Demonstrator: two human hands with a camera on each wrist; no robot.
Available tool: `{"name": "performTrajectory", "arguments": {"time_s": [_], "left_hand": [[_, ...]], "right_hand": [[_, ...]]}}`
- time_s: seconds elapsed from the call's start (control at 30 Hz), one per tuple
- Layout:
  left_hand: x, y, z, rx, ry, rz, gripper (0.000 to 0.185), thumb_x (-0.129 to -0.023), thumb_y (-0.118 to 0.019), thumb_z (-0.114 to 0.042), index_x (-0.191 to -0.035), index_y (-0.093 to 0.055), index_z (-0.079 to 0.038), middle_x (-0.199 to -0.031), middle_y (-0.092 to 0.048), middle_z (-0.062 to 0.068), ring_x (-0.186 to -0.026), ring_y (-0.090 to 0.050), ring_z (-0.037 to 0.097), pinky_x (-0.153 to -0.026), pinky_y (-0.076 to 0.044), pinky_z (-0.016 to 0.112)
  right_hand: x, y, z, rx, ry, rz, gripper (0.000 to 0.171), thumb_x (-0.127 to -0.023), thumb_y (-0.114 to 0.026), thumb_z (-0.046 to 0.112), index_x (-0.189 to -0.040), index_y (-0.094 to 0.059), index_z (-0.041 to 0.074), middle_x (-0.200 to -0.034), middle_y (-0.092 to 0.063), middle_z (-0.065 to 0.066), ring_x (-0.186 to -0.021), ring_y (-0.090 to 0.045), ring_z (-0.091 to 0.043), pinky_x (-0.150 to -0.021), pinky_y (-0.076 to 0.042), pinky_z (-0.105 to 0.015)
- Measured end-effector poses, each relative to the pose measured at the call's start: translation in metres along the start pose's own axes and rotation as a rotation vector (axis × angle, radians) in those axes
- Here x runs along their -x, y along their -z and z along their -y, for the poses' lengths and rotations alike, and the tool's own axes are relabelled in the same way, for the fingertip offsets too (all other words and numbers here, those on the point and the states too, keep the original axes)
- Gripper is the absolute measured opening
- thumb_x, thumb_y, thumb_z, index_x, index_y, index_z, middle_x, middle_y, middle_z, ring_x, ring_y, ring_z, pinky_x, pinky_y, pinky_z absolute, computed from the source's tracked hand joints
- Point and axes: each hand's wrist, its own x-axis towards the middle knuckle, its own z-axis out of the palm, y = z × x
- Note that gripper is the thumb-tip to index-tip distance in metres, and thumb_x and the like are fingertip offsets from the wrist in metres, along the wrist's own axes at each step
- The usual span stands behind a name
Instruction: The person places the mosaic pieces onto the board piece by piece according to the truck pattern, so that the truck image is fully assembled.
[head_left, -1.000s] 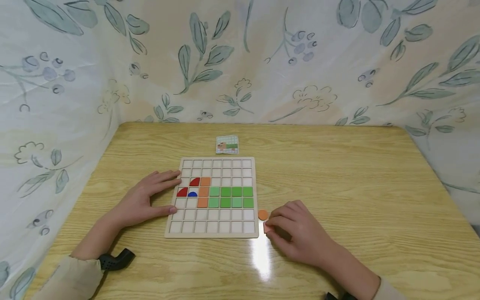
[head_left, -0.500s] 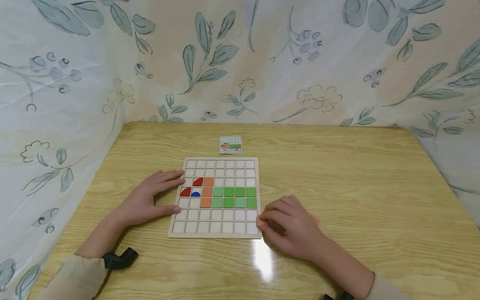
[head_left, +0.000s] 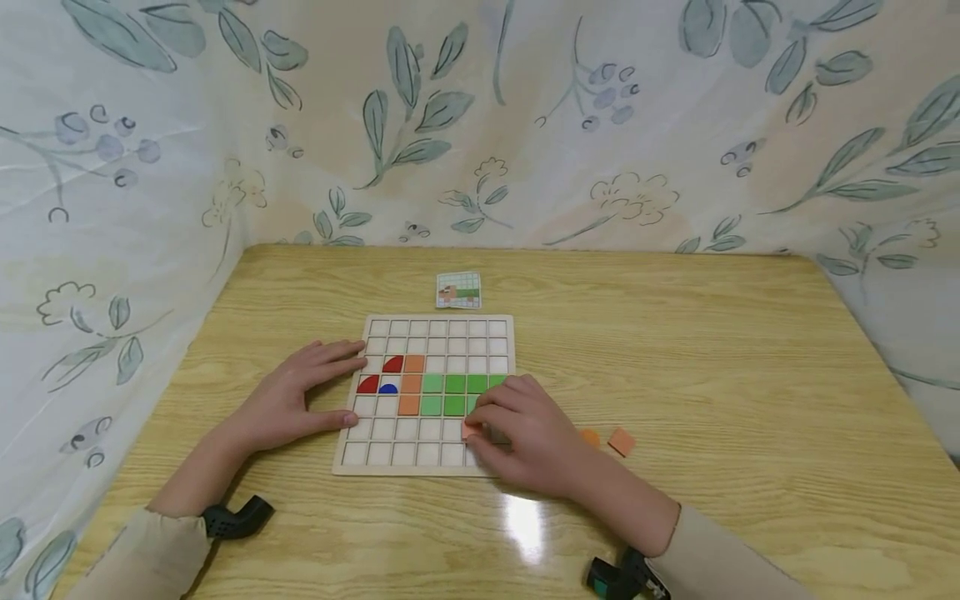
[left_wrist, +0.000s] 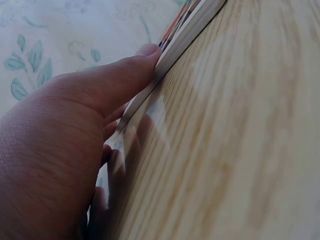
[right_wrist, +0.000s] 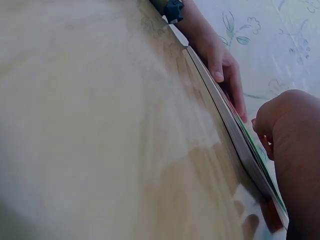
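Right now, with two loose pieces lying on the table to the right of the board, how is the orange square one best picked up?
The orange square tile lies flat on the table, beside a small orange round piece. Being thin and flat, it is probably best pinched from above across two opposite edges, thumb and forefinger, coming from its open right side, away from the round piece.

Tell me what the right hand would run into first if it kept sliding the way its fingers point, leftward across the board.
Probably the orange square tile in the wooden grid board; the right hand pinches a small orange tile, though height is unclear.
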Motion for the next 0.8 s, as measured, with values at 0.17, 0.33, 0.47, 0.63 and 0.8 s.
{"name": "performTrajectory", "arguments": {"time_s": [0.17,0.33,0.47,0.63,0.8], "left_hand": [[0.001,-0.001,0.000,-0.001,0.001,0.004,0.081,-0.089,-0.092,-0.046,-0.160,-0.060,-0.021,-0.171,-0.046,0.000,-0.158,-0.038,0.035,-0.135,-0.012,0.041],[0.001,-0.002,0.001,-0.002,0.007,0.012,0.081,-0.090,-0.091,-0.047,-0.160,-0.059,-0.021,-0.171,-0.046,0.000,-0.159,-0.037,0.035,-0.135,-0.012,0.041],[0.001,-0.002,0.001,-0.007,0.000,0.004,0.081,-0.090,-0.091,-0.046,-0.160,-0.060,-0.020,-0.170,-0.047,0.000,-0.158,-0.039,0.035,-0.135,-0.012,0.040],[0.000,-0.002,0.001,-0.006,0.001,0.003,0.080,-0.090,-0.091,-0.046,-0.160,-0.060,-0.021,-0.170,-0.046,-0.001,-0.158,-0.039,0.034,-0.135,-0.012,0.040],[0.000,-0.001,0.002,0.002,-0.009,-0.004,0.081,-0.089,-0.092,-0.044,-0.159,-0.060,-0.020,-0.170,-0.046,0.000,-0.158,-0.039,0.033,-0.135,-0.012,0.042]], "right_hand": [[-0.014,-0.011,0.001,0.016,0.037,0.023,0.005,-0.095,-0.082,0.019,-0.100,-0.082,0.016,-0.102,-0.073,0.006,-0.093,-0.062,-0.015,-0.081,-0.049,-0.032],[-0.026,-0.021,0.000,0.040,0.054,0.020,0.006,-0.095,-0.083,0.020,-0.099,-0.083,0.016,-0.100,-0.073,0.006,-0.092,-0.063,-0.015,-0.080,-0.048,-0.032],[-0.035,-0.028,0.000,0.042,0.033,0.037,0.007,-0.097,-0.083,0.022,-0.099,-0.083,0.016,-0.101,-0.073,0.006,-0.094,-0.063,-0.015,-0.083,-0.049,-0.032],[-0.047,-0.035,0.001,0.036,-0.004,0.085,0.010,-0.100,-0.081,0.025,-0.103,-0.083,0.016,-0.104,-0.073,0.005,-0.097,-0.062,-0.016,-0.084,-0.049,-0.033],[-0.060,-0.044,0.002,0.055,-0.006,0.108,0.011,-0.101,-0.080,0.026,-0.105,-0.083,0.017,-0.107,-0.073,0.004,-0.098,-0.062,-0.017,-0.085,-0.050,-0.034]]}}
